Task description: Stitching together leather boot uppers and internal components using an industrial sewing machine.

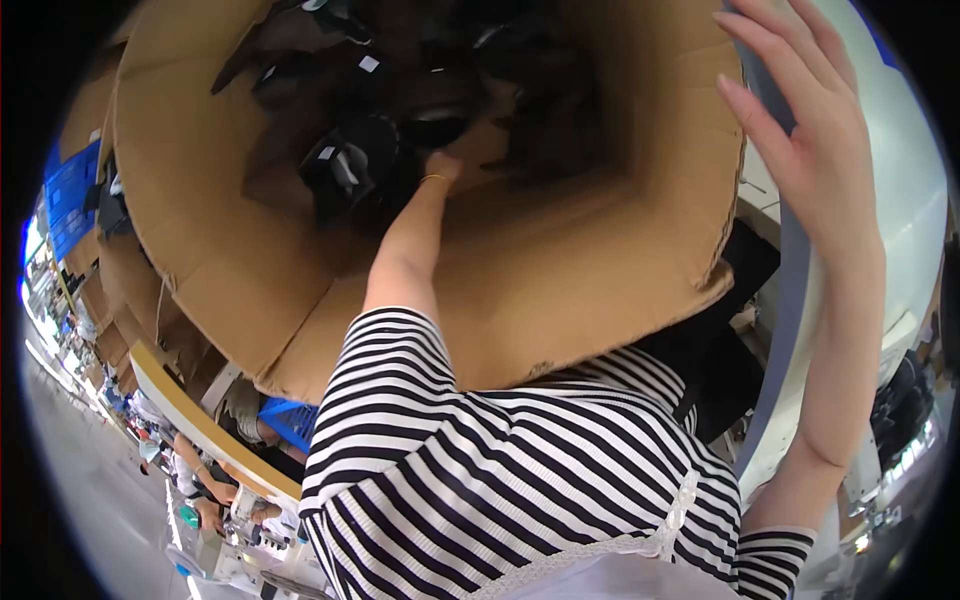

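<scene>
My left hand point(444, 165) reaches deep into a large cardboard box point(560, 330), with a thin bracelet at the wrist. Its fingers are lost in the shadow beside a dark curved piece point(438, 126), so whether they grip it is unclear. Around it lie several black items that look like caps; one of them point(350, 165) carries a small white label. Outside the box, along its right rim, my right hand point(815, 130) is open with fingers spread and nothing held. It is above or against a pale grey-white surface point(905, 190).
A blue crate point(72, 200) stands beyond the box at the left, and another blue plastic piece point(290, 422) shows below the rim. People point(205, 490) work at a yellow-edged table point(190, 420) at the lower left. Black material point(725, 370) hangs between the box and the pale surface.
</scene>
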`<state>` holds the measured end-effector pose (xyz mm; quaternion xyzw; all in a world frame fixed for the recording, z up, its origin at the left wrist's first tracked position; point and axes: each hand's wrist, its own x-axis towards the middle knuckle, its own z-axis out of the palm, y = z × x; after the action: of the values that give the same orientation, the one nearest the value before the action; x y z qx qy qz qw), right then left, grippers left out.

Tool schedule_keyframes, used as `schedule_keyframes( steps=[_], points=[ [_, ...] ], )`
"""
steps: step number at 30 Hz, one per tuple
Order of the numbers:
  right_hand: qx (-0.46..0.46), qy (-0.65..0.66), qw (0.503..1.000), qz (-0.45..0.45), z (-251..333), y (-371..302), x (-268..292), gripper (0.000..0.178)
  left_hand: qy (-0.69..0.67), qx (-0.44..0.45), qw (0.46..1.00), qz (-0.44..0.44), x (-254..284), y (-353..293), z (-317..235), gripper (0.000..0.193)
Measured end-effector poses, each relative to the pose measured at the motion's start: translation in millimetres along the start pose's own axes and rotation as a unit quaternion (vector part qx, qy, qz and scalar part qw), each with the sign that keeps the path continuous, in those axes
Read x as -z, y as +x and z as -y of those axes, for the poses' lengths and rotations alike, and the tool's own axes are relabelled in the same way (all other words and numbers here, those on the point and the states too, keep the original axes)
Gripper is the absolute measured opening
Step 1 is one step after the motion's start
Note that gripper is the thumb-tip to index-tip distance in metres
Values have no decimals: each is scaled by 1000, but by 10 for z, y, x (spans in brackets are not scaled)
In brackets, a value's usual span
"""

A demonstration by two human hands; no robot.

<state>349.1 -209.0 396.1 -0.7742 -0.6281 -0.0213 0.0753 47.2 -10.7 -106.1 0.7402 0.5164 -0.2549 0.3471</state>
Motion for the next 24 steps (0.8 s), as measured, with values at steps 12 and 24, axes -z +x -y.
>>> schedule_keyframes(
  steps=[12, 24],
  points=[
    [-6, -20, 993, 115, -187, 302, -74, 29, 427, -298, 838, 166, -654, 124, -1466, 21],
    [-26, 115, 993, 24, -133, 298, 89, 22, 505, -476, 713, -100, 601, 1938, -2362, 29]
  ],
)
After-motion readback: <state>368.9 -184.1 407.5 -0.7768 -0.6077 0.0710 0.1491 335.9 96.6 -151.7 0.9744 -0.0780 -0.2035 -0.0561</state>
